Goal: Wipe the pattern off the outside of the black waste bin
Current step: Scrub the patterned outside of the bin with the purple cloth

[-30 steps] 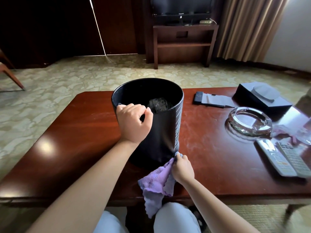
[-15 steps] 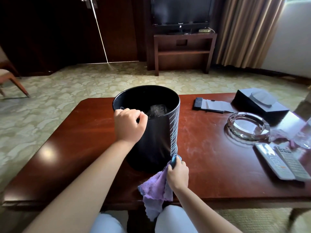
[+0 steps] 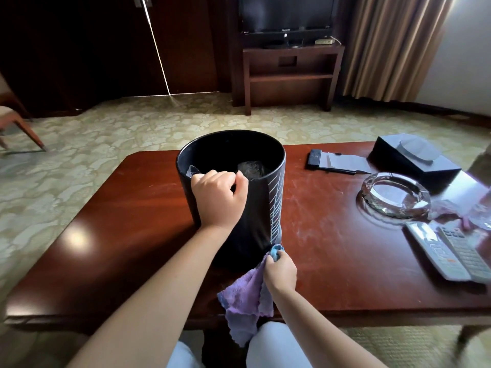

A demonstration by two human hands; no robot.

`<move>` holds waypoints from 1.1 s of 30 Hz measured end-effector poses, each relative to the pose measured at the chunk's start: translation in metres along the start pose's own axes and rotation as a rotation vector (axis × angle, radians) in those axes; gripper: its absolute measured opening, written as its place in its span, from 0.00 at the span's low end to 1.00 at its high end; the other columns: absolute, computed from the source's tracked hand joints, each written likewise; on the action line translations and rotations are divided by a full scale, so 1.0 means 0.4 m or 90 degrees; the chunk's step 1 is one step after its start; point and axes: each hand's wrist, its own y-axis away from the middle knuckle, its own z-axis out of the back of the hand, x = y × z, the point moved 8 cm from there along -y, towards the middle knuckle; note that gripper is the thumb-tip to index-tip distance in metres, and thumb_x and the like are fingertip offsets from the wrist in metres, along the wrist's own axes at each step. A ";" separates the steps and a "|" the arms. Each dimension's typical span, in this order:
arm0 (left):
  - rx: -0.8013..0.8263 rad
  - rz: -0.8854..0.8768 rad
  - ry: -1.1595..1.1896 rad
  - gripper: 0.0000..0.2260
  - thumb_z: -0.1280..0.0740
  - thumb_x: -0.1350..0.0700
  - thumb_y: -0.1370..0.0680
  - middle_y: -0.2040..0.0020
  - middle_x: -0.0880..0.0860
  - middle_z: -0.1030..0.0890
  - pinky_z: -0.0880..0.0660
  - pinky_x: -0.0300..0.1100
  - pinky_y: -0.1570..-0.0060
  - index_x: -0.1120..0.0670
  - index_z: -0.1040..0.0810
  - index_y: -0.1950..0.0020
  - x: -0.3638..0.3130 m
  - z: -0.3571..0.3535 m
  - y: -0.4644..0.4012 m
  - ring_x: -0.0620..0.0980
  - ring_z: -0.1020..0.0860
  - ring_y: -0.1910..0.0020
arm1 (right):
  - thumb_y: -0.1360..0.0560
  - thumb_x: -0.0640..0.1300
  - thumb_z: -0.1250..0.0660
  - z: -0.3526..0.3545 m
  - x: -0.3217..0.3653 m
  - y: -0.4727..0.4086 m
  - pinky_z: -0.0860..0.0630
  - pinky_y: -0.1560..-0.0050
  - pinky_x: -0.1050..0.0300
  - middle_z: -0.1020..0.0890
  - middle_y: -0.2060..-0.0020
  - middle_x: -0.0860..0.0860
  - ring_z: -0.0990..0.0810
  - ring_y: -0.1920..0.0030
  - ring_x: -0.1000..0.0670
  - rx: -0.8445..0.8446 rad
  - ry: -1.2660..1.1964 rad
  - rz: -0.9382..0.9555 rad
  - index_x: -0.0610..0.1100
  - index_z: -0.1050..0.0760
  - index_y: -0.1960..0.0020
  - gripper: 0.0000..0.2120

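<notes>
The black waste bin (image 3: pixel 255 221) stands upright on the red-brown wooden table (image 3: pixel 127 235), near its middle. A pattern of pale crossing lines (image 3: pixel 275 203) runs down the bin's right side. My left hand (image 3: pixel 218 199) grips the bin's near rim, fingers curled over the edge. My right hand (image 3: pixel 281 269) holds a purple cloth (image 3: pixel 247 304) and presses a bunched blue-tinged corner against the bin's lower right side, at the foot of the pattern. The rest of the cloth hangs over the table's front edge. Something dark lies inside the bin.
To the right on the table lie a glass ashtray (image 3: pixel 393 195), two remote controls (image 3: pixel 451 251), a black box (image 3: pixel 414 158), a notepad with a pen (image 3: pixel 340 163) and crumpled plastic wrap (image 3: pixel 457 211). A TV stand (image 3: pixel 289 75) stands beyond, a chair (image 3: pixel 16 120) at far left.
My right hand with the cloth has shifted slightly left and down along the bin's lower right side. The left hand keeps its grip on the rim. The camera has tilted up a little.
</notes>
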 end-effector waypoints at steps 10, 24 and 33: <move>-0.030 -0.008 0.013 0.16 0.40 0.57 0.27 0.78 0.48 0.40 0.41 0.46 0.65 0.50 0.43 0.73 0.004 0.018 0.005 0.53 0.35 0.77 | 0.25 0.41 0.40 0.006 0.045 -0.006 0.32 0.56 0.57 0.18 0.54 0.42 0.22 0.52 0.41 -0.021 -0.033 0.006 0.40 0.23 0.56 0.08; -0.019 -0.022 -0.016 0.17 0.40 0.56 0.25 0.79 0.51 0.36 0.41 0.47 0.66 0.50 0.42 0.72 0.003 0.016 0.010 0.54 0.33 0.76 | 0.24 0.40 0.41 0.027 0.087 0.013 0.32 0.59 0.58 0.20 0.63 0.44 0.22 0.59 0.43 -0.014 -0.043 0.067 0.40 0.24 0.63 0.12; -0.014 -0.023 -0.026 0.17 0.40 0.57 0.25 0.78 0.51 0.35 0.41 0.47 0.66 0.51 0.41 0.72 0.002 0.014 0.010 0.55 0.33 0.76 | 0.24 0.43 0.39 0.039 0.081 0.015 0.31 0.60 0.57 0.18 0.62 0.42 0.22 0.60 0.45 -0.038 -0.035 0.096 0.38 0.21 0.61 0.12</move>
